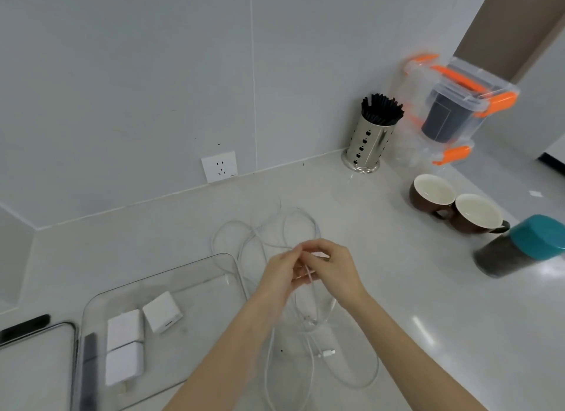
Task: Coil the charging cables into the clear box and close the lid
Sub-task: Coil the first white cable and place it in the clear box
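White charging cables lie tangled in loose loops on the pale counter, trailing toward me with a white plug end near the front. My left hand and my right hand meet above the tangle, both pinching a strand of cable between the fingers. To the left sits the clear box, open, holding three white charger bricks and a dark stick-like item. A flat lid-like tray lies at the far left.
A steel holder of black straws stands by the wall. Clear orange-latched containers stack at the back right. Two brown cups and a teal-lidded jar sit right. A wall socket is behind.
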